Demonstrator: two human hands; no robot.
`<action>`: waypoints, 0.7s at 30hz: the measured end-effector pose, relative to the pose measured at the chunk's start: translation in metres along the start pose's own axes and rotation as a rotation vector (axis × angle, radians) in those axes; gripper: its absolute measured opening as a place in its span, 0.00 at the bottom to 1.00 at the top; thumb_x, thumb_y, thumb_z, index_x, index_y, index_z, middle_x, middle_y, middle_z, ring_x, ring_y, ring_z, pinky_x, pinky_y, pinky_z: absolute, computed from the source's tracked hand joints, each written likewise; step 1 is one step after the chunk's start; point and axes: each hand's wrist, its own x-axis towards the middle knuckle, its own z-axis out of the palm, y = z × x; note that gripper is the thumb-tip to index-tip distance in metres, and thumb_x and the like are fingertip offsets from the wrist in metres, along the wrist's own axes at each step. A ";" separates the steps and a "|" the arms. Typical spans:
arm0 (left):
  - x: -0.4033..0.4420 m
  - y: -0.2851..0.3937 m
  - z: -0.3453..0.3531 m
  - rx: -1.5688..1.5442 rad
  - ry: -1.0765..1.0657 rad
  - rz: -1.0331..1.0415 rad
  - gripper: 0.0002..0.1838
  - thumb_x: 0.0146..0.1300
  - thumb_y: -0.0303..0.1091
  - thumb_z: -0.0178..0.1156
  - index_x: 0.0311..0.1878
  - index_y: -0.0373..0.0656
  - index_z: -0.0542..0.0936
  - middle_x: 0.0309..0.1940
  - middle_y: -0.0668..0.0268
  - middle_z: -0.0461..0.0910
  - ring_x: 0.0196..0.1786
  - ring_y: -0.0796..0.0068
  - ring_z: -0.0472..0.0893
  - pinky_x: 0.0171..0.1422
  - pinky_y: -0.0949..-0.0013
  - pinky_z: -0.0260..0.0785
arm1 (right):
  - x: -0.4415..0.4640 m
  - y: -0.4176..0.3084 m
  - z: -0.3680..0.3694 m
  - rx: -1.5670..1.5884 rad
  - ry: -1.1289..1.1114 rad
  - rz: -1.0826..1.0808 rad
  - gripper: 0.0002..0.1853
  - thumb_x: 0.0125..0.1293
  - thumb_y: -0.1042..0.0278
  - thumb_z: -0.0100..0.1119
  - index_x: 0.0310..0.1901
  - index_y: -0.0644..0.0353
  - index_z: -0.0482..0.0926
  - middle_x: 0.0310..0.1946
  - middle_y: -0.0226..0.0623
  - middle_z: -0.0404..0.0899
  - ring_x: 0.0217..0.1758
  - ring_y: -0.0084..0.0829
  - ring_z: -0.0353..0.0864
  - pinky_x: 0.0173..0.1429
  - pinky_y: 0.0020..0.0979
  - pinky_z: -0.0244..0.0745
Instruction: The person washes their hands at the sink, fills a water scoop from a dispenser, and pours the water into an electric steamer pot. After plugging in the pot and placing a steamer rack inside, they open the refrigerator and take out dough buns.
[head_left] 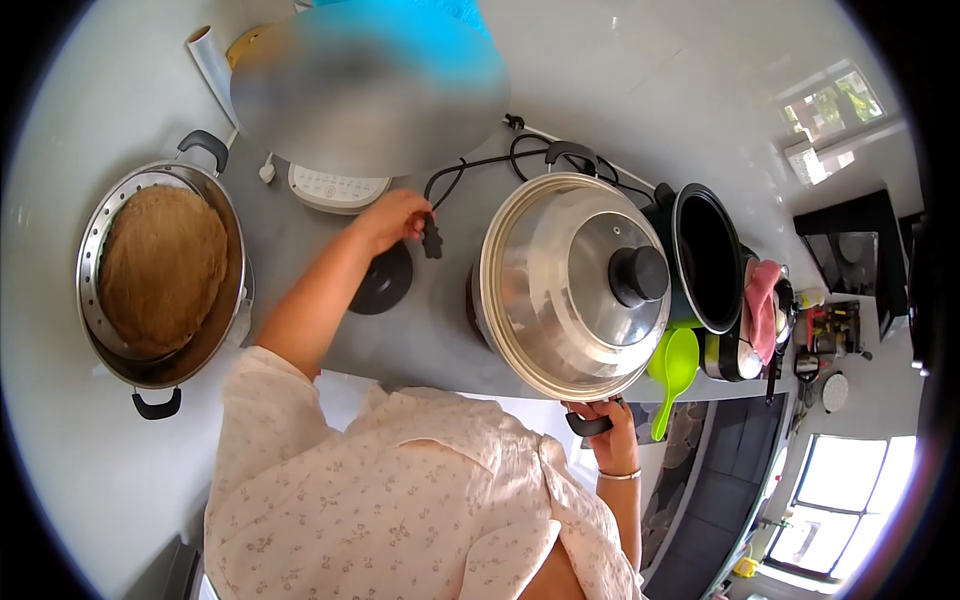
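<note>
My left hand (pixel 398 220) is closed on the black connector (pixel 432 238) at the end of a power cord (pixel 475 161), above the grey counter. Just below this hand lies a round black disc (pixel 385 280), partly hidden by my forearm. Toward the counter's front edge, my right hand (pixel 612 425) is closed around the lower black side handle (pixel 590 424) of a large steel pot. The pot's domed steel lid (pixel 570 310) is on, with a black knob (pixel 638 276) on top. A bright green ladle-like scoop (pixel 675 370) lies beside the pot.
A steel pan (pixel 240 290) at left holds a perforated tray with a flat brown round. A white appliance with a button panel (pixel 338 187) stands behind my left hand, beneath a blurred patch. A deep black pot (pixel 708 258) and pink cloth (pixel 762 310) are at right.
</note>
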 end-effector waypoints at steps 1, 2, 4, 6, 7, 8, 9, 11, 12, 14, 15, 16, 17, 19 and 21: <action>-0.003 -0.013 0.008 -0.115 0.008 0.005 0.07 0.62 0.31 0.56 0.33 0.38 0.77 0.24 0.67 0.77 0.24 0.78 0.74 0.28 0.74 0.70 | 0.001 0.000 0.001 -0.003 0.003 0.007 0.23 0.59 0.73 0.47 0.57 0.73 0.67 0.51 0.53 0.79 0.52 0.50 0.81 0.62 0.44 0.74; -0.006 -0.026 0.016 -0.230 0.016 0.009 0.06 0.63 0.31 0.56 0.33 0.38 0.76 0.26 0.66 0.77 0.24 0.78 0.75 0.29 0.74 0.71 | 0.001 0.000 0.003 0.015 -0.005 0.009 0.22 0.60 0.72 0.48 0.56 0.72 0.67 0.51 0.52 0.79 0.53 0.50 0.81 0.63 0.45 0.74; -0.007 -0.048 0.027 -0.295 0.060 0.005 0.05 0.63 0.31 0.58 0.37 0.40 0.75 0.28 0.66 0.78 0.26 0.78 0.75 0.33 0.72 0.73 | 0.000 0.001 0.002 0.029 -0.008 0.017 0.22 0.60 0.72 0.48 0.56 0.70 0.68 0.52 0.52 0.79 0.54 0.49 0.80 0.64 0.46 0.73; -0.006 -0.068 0.036 -0.433 0.057 0.046 0.04 0.64 0.30 0.58 0.39 0.44 0.73 0.32 0.65 0.80 0.28 0.79 0.75 0.33 0.71 0.71 | -0.001 0.003 -0.002 0.091 -0.023 0.015 0.21 0.61 0.70 0.49 0.55 0.69 0.69 0.52 0.51 0.78 0.56 0.49 0.79 0.65 0.47 0.71; -0.005 -0.075 0.043 -0.451 0.114 0.035 0.05 0.64 0.30 0.59 0.39 0.45 0.73 0.34 0.66 0.79 0.29 0.79 0.75 0.35 0.71 0.72 | 0.001 0.006 -0.010 0.059 -0.049 0.019 0.21 0.63 0.68 0.50 0.55 0.70 0.69 0.52 0.51 0.79 0.57 0.50 0.78 0.67 0.48 0.69; -0.004 -0.081 0.050 -0.465 0.122 0.030 0.05 0.64 0.30 0.59 0.39 0.45 0.73 0.34 0.66 0.79 0.29 0.79 0.75 0.35 0.71 0.72 | 0.002 0.009 -0.015 0.047 -0.048 0.031 0.21 0.63 0.68 0.50 0.55 0.70 0.69 0.52 0.51 0.79 0.57 0.50 0.78 0.67 0.48 0.69; -0.002 -0.088 0.056 -0.452 0.151 0.023 0.05 0.64 0.30 0.60 0.39 0.45 0.73 0.34 0.67 0.78 0.30 0.79 0.76 0.36 0.72 0.72 | 0.004 0.011 -0.019 0.043 -0.076 0.014 0.21 0.63 0.67 0.50 0.55 0.70 0.70 0.52 0.51 0.79 0.58 0.50 0.78 0.67 0.47 0.69; 0.002 -0.102 0.062 -0.459 0.191 0.009 0.06 0.63 0.30 0.60 0.40 0.44 0.73 0.35 0.68 0.78 0.32 0.79 0.76 0.36 0.72 0.72 | 0.000 0.005 -0.005 0.042 -0.049 0.004 0.20 0.64 0.65 0.50 0.54 0.70 0.72 0.51 0.49 0.80 0.58 0.50 0.78 0.66 0.46 0.70; 0.006 -0.108 0.063 -0.449 0.153 0.024 0.08 0.63 0.32 0.61 0.43 0.44 0.74 0.34 0.68 0.77 0.33 0.79 0.76 0.38 0.72 0.72 | 0.000 0.005 -0.008 0.027 -0.050 0.016 0.20 0.64 0.65 0.50 0.54 0.70 0.72 0.51 0.49 0.80 0.58 0.50 0.78 0.66 0.46 0.70; 0.002 -0.108 0.068 -0.453 0.119 0.040 0.10 0.63 0.33 0.62 0.46 0.43 0.74 0.34 0.69 0.76 0.34 0.79 0.76 0.39 0.72 0.72 | 0.000 0.006 -0.012 0.050 -0.082 0.048 0.21 0.64 0.66 0.49 0.55 0.70 0.73 0.50 0.49 0.80 0.57 0.50 0.79 0.64 0.45 0.71; 0.001 -0.107 0.071 -0.377 0.093 0.042 0.12 0.61 0.32 0.63 0.45 0.42 0.75 0.32 0.69 0.75 0.32 0.78 0.77 0.35 0.71 0.73 | 0.000 0.002 -0.012 0.019 -0.067 0.089 0.21 0.63 0.66 0.51 0.55 0.70 0.73 0.52 0.50 0.80 0.59 0.49 0.78 0.62 0.42 0.73; -0.005 -0.102 0.072 -0.301 0.066 0.044 0.13 0.59 0.32 0.65 0.45 0.40 0.75 0.30 0.69 0.74 0.30 0.78 0.77 0.32 0.71 0.74 | -0.002 -0.005 -0.005 0.006 -0.067 0.095 0.21 0.63 0.66 0.51 0.55 0.70 0.73 0.52 0.50 0.80 0.59 0.49 0.78 0.62 0.42 0.73; -0.010 -0.100 0.072 -0.314 0.070 0.043 0.13 0.59 0.32 0.65 0.45 0.40 0.75 0.30 0.69 0.74 0.30 0.78 0.77 0.32 0.71 0.74 | -0.003 -0.014 0.005 -0.066 -0.034 0.142 0.20 0.62 0.67 0.51 0.53 0.70 0.74 0.47 0.47 0.81 0.54 0.45 0.80 0.58 0.39 0.73; -0.021 -0.095 0.071 -0.025 0.076 -0.034 0.20 0.54 0.31 0.69 0.48 0.38 0.75 0.30 0.67 0.74 0.27 0.76 0.78 0.26 0.70 0.73 | 0.000 -0.020 0.011 -0.144 -0.002 0.195 0.19 0.61 0.68 0.52 0.51 0.69 0.75 0.43 0.45 0.82 0.49 0.40 0.82 0.54 0.36 0.74; -0.030 -0.087 0.070 0.088 0.086 -0.044 0.21 0.51 0.30 0.71 0.47 0.38 0.75 0.29 0.64 0.75 0.26 0.76 0.78 0.23 0.69 0.71 | 0.010 -0.023 0.003 -0.089 0.063 0.180 0.11 0.59 0.69 0.54 0.40 0.67 0.77 0.29 0.36 0.79 0.35 0.31 0.78 0.44 0.31 0.72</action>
